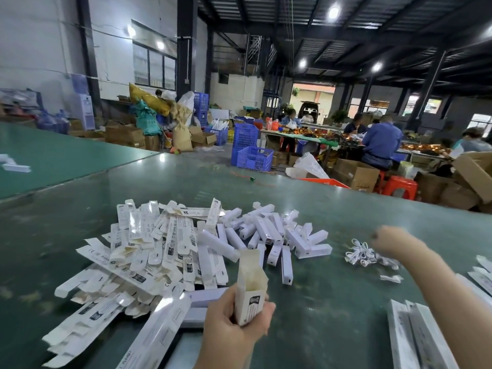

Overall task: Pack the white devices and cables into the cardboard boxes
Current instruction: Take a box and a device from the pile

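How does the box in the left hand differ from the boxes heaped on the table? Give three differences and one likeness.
1. The held box is opened out into a tube; the heaped boxes lie flat.
2. The held box stands upright; the heaped boxes lie at all angles.
3. The left hand grips the held box; the heaped boxes rest on the table and each other.
Both are white cardboard with dark print.

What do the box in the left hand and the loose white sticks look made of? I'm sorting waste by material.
The box held by the left hand looks like thin paperboard: printed white outside, raw tan inside its open flaps. The white devices look like hard plastic, smooth and faintly shiny with rounded edges, though the blur leaves that uncertain.
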The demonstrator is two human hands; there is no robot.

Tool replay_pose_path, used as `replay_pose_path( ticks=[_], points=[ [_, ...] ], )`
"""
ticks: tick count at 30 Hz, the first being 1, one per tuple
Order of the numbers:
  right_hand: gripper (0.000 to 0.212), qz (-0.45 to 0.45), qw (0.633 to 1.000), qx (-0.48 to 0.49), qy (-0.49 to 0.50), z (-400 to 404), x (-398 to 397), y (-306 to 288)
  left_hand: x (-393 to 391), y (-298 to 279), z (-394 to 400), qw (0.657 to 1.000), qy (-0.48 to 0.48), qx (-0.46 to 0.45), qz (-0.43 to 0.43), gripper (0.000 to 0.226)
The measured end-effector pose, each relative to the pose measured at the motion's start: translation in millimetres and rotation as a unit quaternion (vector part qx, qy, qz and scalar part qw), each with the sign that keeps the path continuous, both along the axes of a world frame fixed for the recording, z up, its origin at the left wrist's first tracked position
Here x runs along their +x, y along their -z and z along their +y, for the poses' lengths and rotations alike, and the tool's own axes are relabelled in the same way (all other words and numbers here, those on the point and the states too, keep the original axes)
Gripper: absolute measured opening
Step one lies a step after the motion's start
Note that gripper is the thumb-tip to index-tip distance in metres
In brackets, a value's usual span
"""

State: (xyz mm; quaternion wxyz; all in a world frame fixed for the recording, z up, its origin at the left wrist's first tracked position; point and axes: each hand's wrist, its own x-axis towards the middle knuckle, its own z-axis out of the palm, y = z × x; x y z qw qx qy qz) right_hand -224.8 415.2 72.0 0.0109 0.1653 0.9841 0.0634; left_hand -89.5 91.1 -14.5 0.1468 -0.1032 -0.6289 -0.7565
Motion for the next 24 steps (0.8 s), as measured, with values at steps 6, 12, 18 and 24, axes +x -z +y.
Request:
replay_pose_path(
  ticks=[6,12,18,24],
  points=[
    [0.041,-0.089,0.995,0.013,0.034,34,0,70,-2,3,3,1.000,-0.011,0.005,0.012,0.018],
    [0.027,-0.072,0.997,0.014,0.003,32,-2,80,-2,4,3,1.000,-0.011,-0.002,0.003,0.014],
    [0.023,-0.045,0.977,-0.139,-0.156,-18,10,71,-2,4,2,1.000,-0.001,0.017,-0.003,0.006],
    [0.023,0.039,0.914,-0.328,-0.237,-82,36,58,-2,2,4,1.000,-0.003,0.024,0.002,0.011]
  ],
)
